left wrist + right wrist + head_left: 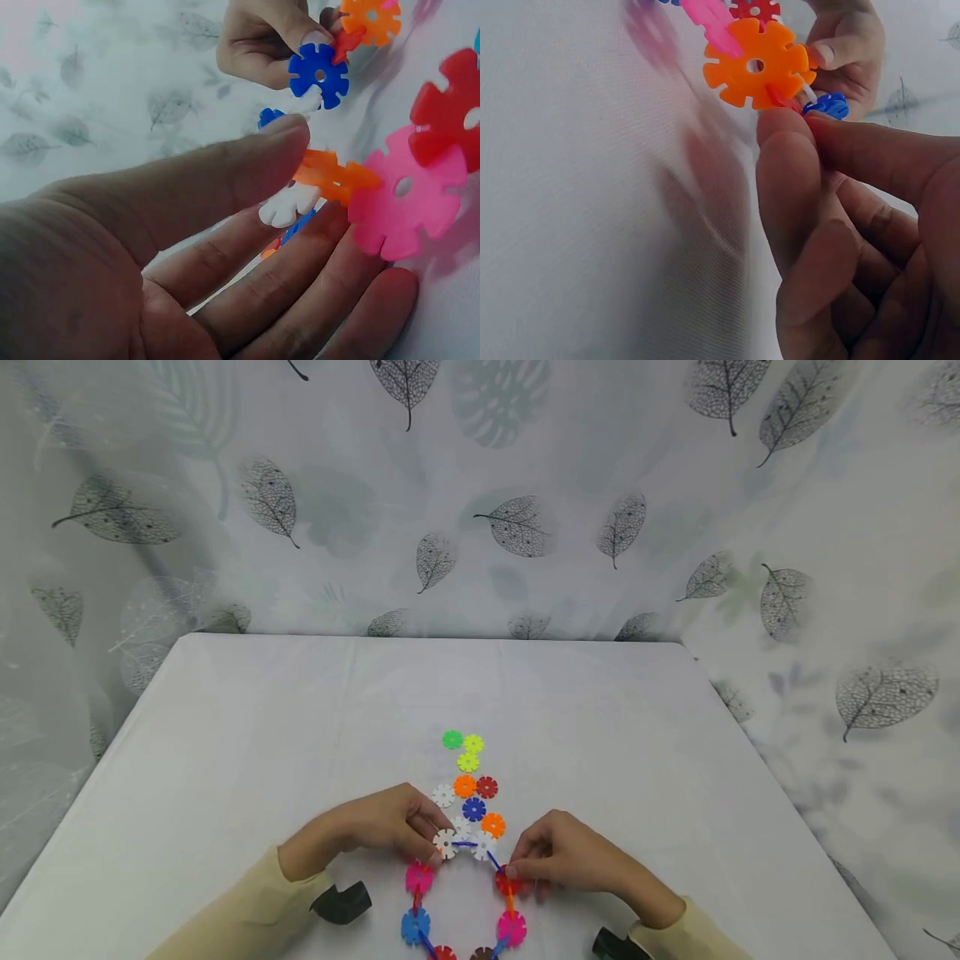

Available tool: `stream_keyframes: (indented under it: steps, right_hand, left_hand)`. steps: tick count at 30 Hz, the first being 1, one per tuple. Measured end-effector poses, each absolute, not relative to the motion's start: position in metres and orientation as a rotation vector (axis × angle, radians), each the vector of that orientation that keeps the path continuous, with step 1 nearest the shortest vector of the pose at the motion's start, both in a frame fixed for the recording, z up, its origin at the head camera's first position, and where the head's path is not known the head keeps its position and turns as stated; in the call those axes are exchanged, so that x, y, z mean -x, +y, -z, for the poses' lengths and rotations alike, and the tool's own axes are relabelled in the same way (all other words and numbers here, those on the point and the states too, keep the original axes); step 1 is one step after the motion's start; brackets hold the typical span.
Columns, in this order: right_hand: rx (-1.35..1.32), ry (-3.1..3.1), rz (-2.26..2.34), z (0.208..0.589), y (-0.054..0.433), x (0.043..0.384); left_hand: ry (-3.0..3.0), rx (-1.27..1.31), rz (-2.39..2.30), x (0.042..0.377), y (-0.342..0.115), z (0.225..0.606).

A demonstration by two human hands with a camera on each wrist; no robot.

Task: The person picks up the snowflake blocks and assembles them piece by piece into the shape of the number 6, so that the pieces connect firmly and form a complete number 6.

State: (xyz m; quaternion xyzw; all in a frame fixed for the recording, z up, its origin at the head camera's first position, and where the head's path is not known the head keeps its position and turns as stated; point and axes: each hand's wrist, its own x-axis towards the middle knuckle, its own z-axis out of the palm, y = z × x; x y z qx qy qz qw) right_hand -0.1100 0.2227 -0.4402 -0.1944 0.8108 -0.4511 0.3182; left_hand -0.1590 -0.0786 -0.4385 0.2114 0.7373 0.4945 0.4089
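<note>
A ring of interlocking plastic snowflake discs in several colours lies near the front of the white table, cut off by the lower edge of the head view. At its upper left, my left hand (390,822) holds the ring by the white disc (444,843) and the orange disc (337,176) joined to it. A pink disc (405,191) follows beside those fingers. Opposite, my right hand (566,856) pinches the red disc (507,881) between thumb and forefinger. That red disc links a blue disc (320,75) with an orange one (754,64).
Loose discs lie beyond the ring, among them green (452,740), yellow (468,762), red (487,787) and blue (474,809). A leaf-printed curtain (517,527) hangs behind the white table (300,710). Black straps (341,903) sit by the wrists.
</note>
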Motion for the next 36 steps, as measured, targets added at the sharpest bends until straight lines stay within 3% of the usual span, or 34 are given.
stream_keyframes:
  steps: [17,27,36]
  right_hand:
    - [0.392,1.991,1.203,0.442,0.219,0.108]
    - [0.543,1.944,1.181,0.443,0.224,0.110]
    - [0.563,2.474,0.972,0.446,0.218,0.128]
  left_hand:
    - [1.818,-0.463,-1.326,0.157,-0.079,0.440]
    - [1.842,-0.476,-1.258,0.156,-0.081,0.444]
    - [1.857,-0.429,-1.301,0.155,-0.082,0.445]
